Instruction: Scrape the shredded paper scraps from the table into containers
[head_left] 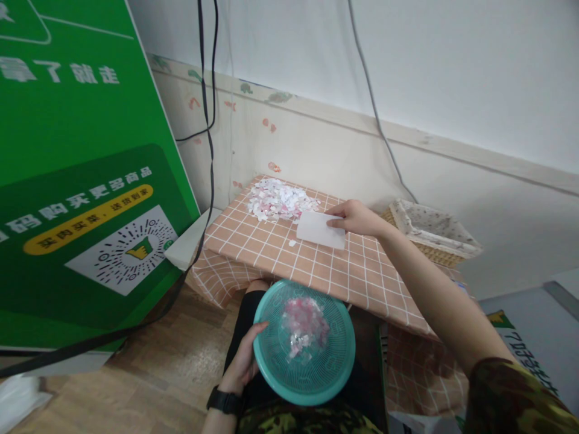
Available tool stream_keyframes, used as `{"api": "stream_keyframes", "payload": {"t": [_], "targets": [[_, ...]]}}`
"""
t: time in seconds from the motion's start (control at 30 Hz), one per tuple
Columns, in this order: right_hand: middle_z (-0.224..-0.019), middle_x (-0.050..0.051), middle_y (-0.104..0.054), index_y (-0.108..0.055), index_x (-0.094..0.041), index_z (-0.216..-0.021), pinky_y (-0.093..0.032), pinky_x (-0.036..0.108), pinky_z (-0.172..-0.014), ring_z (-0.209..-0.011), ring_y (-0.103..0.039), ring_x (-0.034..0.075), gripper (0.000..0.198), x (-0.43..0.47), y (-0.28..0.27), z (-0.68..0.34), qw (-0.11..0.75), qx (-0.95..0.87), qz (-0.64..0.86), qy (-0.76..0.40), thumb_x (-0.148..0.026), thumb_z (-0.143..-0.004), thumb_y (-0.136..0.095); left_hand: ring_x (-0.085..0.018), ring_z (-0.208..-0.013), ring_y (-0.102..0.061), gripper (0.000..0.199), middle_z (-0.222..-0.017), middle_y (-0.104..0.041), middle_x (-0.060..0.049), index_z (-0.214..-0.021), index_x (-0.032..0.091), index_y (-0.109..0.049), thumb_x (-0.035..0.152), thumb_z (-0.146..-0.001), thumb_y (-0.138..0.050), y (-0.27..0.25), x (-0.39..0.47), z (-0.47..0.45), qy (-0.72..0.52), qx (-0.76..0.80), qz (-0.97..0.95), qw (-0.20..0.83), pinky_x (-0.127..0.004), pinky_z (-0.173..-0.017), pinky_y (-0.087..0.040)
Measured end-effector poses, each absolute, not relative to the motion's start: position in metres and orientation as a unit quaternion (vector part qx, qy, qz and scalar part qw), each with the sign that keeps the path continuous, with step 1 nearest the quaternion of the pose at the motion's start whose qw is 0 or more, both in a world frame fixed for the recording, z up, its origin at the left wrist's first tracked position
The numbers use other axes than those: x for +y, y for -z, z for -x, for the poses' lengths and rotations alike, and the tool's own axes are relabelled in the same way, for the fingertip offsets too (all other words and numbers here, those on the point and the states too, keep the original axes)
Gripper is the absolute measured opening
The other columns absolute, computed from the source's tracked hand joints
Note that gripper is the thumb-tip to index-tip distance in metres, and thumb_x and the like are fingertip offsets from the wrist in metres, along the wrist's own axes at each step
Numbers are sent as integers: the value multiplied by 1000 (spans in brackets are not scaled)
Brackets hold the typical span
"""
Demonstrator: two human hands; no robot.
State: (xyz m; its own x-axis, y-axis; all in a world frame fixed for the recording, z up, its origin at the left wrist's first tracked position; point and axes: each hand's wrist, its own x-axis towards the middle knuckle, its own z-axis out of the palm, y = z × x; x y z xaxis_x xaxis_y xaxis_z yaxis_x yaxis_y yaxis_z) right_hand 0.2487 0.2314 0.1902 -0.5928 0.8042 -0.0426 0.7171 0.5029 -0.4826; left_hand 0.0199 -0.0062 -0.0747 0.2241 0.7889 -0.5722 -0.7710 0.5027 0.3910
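One white card (313,228) is pinched between the right fingers (335,223), over the tabletop (275,256). Left of those fingers, I view remotely a paper-scrap pile (280,200). The left fingers (259,329), partly hidden, clasp a turquoise basket (342,343); pink scraps (305,325) lie inside, to their right.

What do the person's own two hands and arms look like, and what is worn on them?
The left hand and right hand are without gloves. A black band, perhaps a watch, circles the left wrist; the right wrist shows none. The right forearm is bare up to a camouflage sleeve in green, brown and black tones. The left sleeve is out of view.
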Motion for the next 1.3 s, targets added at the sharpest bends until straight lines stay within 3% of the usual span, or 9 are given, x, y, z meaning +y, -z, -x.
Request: {"api": "stream_keyframes", "payload": {"t": [0.3,0.6,0.87,1.3], "targets": [[-82,2,-71,-73,-17,-101,-42,23,-62,-71,-61,14,29,224,-190,-240,71,-891,397,-210,-22,-78,-56,-21,-65,-69,20,-74,-75,-10,-90,8,-70,26,-80,-65,74,-6,-20,-496,382,-23,779,-34,-71,-56],[-72,2,-68,-74,-16,-89,-38,25,-60,-63,-57,13,23,229,-195,-246,55,-898,422,-108,-22,-78,-55,-19,-66,-69,18,-77,-76,-9,-87,9,-70,25,-79,-66,74,-6,-20,-498,380,-18,779,-32,-76,-55],[-80,2,-70,-72,-18,-100,-39,25,-65,-70,-59,14,27,211,-194,-237,85,-899,390,-179,-23,-80,-55,-21,-69,-69,20,-79,-76,-10,-89,9,-70,25,-79,-66,73,-6,-20,-500,373,-14,782,-34,-76,-55],[-77,3,-70,-74,-18,-92,-38,26,-65,-68,-59,15,25,223,-196,-249,39,-905,418,-62,-22,-81,-52,-19,-65,-69,19,-78,-76,-10,-87,9,-71,25,-79,-67,74,-6,-20,-497,379,-20,780,-33,-74,-56]]}}
